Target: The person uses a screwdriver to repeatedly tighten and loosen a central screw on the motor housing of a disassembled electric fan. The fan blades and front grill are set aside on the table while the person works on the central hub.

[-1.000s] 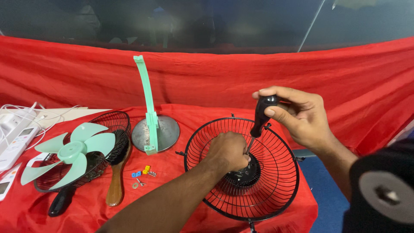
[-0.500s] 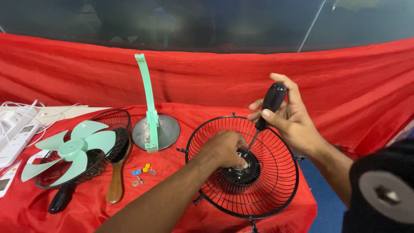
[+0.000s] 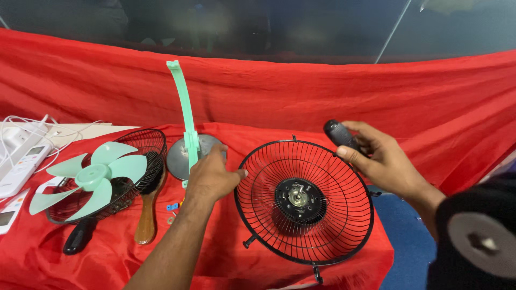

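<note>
A black wire fan guard (image 3: 304,201) with the motor hub (image 3: 300,200) at its centre stands tilted on the red cloth. My left hand (image 3: 210,176) rests on the guard's left rim, thumb against the wire, fingers loosely curled. My right hand (image 3: 381,161) is at the guard's upper right edge, closed around a black-handled screwdriver (image 3: 339,133), lifted off the hub. A mint green fan stand (image 3: 186,115) rises from a grey round base (image 3: 178,157) just behind my left hand.
A mint green fan blade (image 3: 91,176) lies on a second black guard (image 3: 138,156) at the left. A wooden-handled brush (image 3: 147,215), a black handle (image 3: 78,236), small screws and clips (image 3: 172,208), white devices with cables (image 3: 21,161) lie nearby. The table edge drops off at right.
My left hand left the motor hub and moved to the guard's left rim. My right hand pulled the screwdriver away from the hub toward the upper right.
</note>
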